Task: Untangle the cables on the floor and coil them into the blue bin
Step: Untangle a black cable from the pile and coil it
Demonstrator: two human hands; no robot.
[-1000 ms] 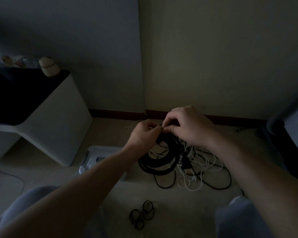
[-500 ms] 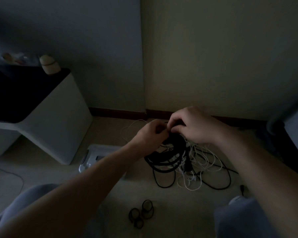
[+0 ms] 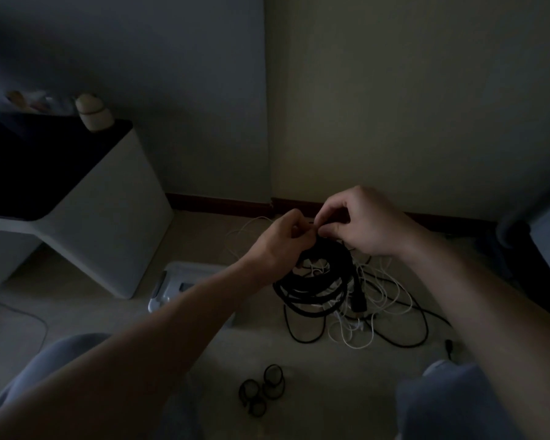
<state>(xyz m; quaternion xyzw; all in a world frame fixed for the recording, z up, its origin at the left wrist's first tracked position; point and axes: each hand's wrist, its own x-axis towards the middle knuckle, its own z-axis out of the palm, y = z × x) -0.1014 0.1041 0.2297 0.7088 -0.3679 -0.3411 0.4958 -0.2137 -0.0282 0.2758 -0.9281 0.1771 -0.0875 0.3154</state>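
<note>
A coil of thick black cable (image 3: 311, 290) hangs from both hands above the floor. My left hand (image 3: 280, 241) grips the top of the coil. My right hand (image 3: 362, 222) pinches the same black cable right beside it, fingertips almost touching the left hand. Below and to the right, a tangle of thin white cable (image 3: 372, 300) and loose black cable (image 3: 407, 325) lies on the floor. The pale bin (image 3: 172, 287) sits on the floor under my left forearm, mostly hidden.
A white cabinet (image 3: 102, 223) with a dark top stands at the left. Small black cable ties (image 3: 262, 390) lie on the floor near my knees. Another white cord (image 3: 23, 314) trails at far left. Walls meet in a corner straight ahead.
Both hands have risen slightly and shifted right with the black coil; the right hand's fingers have moved to a pinch at the coil's top.
</note>
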